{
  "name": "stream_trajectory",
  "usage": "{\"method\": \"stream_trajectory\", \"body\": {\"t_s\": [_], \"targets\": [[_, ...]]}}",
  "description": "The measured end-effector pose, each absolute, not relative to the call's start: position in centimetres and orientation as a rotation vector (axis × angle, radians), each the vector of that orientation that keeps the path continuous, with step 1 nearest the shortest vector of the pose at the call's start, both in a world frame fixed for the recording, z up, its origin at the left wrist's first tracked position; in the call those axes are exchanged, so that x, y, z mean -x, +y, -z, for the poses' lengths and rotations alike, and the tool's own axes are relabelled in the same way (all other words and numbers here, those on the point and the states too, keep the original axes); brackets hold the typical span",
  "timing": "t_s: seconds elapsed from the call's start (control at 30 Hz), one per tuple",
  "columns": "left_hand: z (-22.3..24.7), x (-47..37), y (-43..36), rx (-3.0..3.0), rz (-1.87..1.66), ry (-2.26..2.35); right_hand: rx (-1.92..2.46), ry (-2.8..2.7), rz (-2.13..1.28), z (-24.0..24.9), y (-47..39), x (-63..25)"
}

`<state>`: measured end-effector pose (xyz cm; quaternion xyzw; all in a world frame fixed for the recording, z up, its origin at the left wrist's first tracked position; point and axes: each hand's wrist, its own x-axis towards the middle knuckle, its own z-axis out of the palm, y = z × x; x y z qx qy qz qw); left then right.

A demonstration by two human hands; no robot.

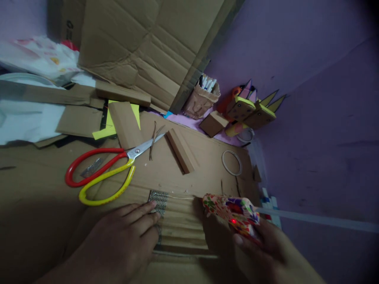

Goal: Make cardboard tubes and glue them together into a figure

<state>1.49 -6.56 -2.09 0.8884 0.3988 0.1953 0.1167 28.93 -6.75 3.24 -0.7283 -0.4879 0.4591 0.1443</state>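
- While the brown corrugated cardboard rectangle [183, 228] lies well in from the cardboard-covered desk [209, 163]'s far edge, the left hand [130, 230], fingers slightly spread, grasping nothing, should press it flat.
- The right hand [266, 252], fingers curled around the floral-patterned glue gun [231, 209], should move steadily.

Glue gun [219, 207]: multicoloured floral casing, small red light lit, tilted with its front end pointing left at the far right part of the cardboard [185, 228]; a long, pale glue stick [310, 219] juts rightward from its rear. Cardboard: brown, ridged, lying flat, grey patterned band across its left end, right end in shadow. Thin, pale glue line [183, 197] along its far edge, running toward the gun's front.
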Motion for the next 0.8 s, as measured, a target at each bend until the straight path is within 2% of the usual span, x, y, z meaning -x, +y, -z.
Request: {"method": "stream_trajectory", "body": {"t_s": [0.23, 0.47, 0.8], "targets": [[2.0, -1.9, -7.0, -2.498, -0.731, 1.28, 2.107, -1.359, -1.367, -2.6, -7.3, -29.5], [2.0, -1.7, -6.7, -2.581, -0.541, 1.191, 2.117, -1.513, -1.277, -2.5, -7.3, -30.1], [2.1, -1.6, -6.8, -2.53, -0.577, 1.191, 2.047, -1.722, -1.221, -3.1, -6.2, -28.7]]}}
